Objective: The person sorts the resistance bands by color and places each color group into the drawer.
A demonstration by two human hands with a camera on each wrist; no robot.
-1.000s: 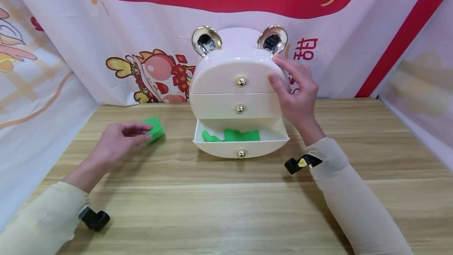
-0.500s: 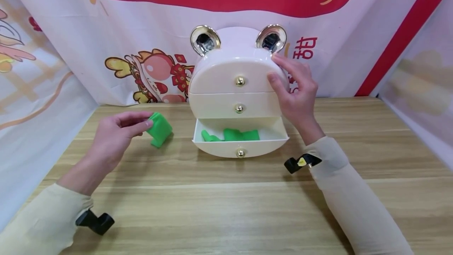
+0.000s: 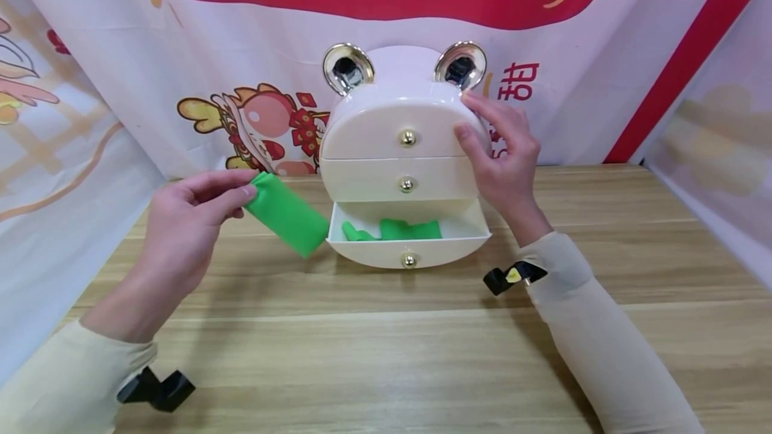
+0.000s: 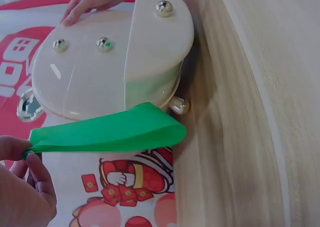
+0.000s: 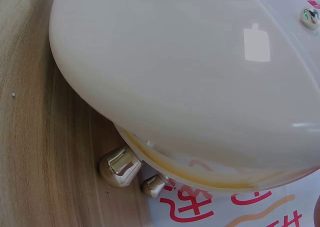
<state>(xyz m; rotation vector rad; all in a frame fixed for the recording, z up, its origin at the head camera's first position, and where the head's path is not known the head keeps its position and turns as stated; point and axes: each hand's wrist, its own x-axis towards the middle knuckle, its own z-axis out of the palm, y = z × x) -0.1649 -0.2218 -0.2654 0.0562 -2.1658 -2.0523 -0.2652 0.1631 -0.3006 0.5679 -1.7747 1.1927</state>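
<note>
My left hand (image 3: pixel 183 226) pinches one end of a green folded strip (image 3: pixel 288 214) of thin, soft material. In the left wrist view the strip (image 4: pixel 115 129) stretches out from the fingertips and doubles back in a loop. Its far end appears beside the left edge of the pulled-out bottom drawer (image 3: pixel 410 252) in the head view. My right hand (image 3: pixel 506 159) holds the upper right side of a small white drawer cabinet (image 3: pixel 362 129), thumb on the front and fingers around the side. More green pieces (image 3: pixel 411 230) lie in the bottom drawer; the two upper drawers are closed.
The cabinet stands on a wood-grain table (image 3: pixel 386 347) against a printed red and white cloth backdrop (image 3: pixel 253 39). Two gold-rimmed round eyes (image 3: pixel 348 69) top it. In the right wrist view, gold feet (image 5: pixel 120 167) show beneath it.
My left hand has lifted the green strip off the table and brought it toward the drawer; the strip now hangs out longer. The right hand stays put on the cabinet.
</note>
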